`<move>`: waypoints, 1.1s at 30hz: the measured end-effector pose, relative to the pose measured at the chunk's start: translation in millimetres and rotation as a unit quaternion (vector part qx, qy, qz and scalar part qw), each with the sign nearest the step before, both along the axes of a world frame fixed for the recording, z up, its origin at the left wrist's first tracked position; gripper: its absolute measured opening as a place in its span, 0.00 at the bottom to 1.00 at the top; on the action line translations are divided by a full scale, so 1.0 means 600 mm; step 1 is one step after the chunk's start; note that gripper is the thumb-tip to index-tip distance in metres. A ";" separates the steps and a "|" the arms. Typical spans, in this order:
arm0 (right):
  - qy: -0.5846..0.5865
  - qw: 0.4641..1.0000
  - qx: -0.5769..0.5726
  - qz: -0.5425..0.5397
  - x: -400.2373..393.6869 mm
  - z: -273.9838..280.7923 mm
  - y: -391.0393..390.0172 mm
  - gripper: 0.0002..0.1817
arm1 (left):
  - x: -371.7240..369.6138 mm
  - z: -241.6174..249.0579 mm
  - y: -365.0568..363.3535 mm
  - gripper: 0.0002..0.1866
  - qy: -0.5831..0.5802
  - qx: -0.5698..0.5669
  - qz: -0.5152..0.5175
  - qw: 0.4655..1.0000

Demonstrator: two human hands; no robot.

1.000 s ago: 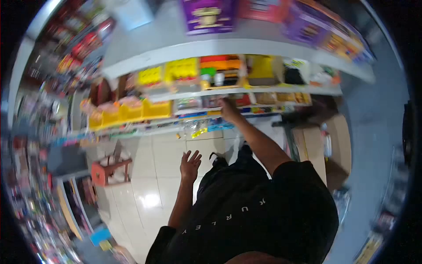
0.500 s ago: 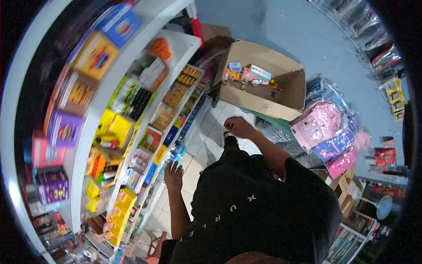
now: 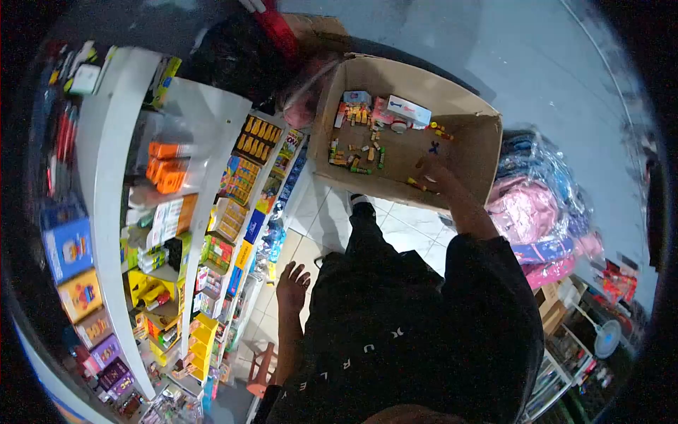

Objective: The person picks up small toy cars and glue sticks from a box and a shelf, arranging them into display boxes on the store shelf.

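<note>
My right hand [image 3: 438,177] is inside a large open cardboard box [image 3: 402,182], low over its near right part. Its fingers look loosely stretched and hold nothing that I can make out. Just beside the fingertips lies a small yellow stick-shaped item [image 3: 416,184]. A small blue item [image 3: 433,147] is farther in. Scattered small yellow and green tubes [image 3: 360,169] cover the left of the box floor, with a white-and-pink package [image 3: 409,109] along the far wall. My left hand [image 3: 293,284] hangs beside my body over the floor tiles, fingers apart, with nothing in it.
Shelves of boxed and packaged goods [image 3: 240,177] run along my left. Plastic-wrapped pink and blue bags [image 3: 530,205] stand right of the box. A wooden stool [image 3: 263,369] is at lower left, a fan [image 3: 607,338] at lower right.
My right hand has moved from over the floor into the box. The view has shifted closer to the box, showing more of its contents. My left hand still hangs by my side.
</note>
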State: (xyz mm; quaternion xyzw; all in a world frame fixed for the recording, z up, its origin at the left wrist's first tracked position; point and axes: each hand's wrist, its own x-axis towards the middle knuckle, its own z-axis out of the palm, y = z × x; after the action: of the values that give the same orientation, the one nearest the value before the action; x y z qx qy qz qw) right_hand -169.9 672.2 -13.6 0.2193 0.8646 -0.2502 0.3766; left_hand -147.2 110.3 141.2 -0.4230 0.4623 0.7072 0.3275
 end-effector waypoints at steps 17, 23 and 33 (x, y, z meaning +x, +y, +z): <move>0.322 0.879 0.196 0.294 -0.204 -0.284 -0.129 0.26 | 0.059 0.024 0.014 0.22 -0.079 -0.119 0.047 0.989; 0.166 0.983 0.041 0.059 -0.210 -0.279 -0.127 0.22 | 0.076 0.019 0.031 0.22 -0.068 -0.115 -0.007 0.991; 0.160 0.984 -0.037 0.072 -0.307 -0.049 -0.224 0.33 | 0.085 0.005 0.048 0.22 -0.065 -0.132 -0.028 0.989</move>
State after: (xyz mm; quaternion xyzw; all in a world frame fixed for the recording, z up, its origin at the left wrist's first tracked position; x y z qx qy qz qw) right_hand -354.2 537.9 -42.9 0.0989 0.9174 -0.2863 0.2581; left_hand -96.4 139.2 144.2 -0.4943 0.5411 0.6016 0.3177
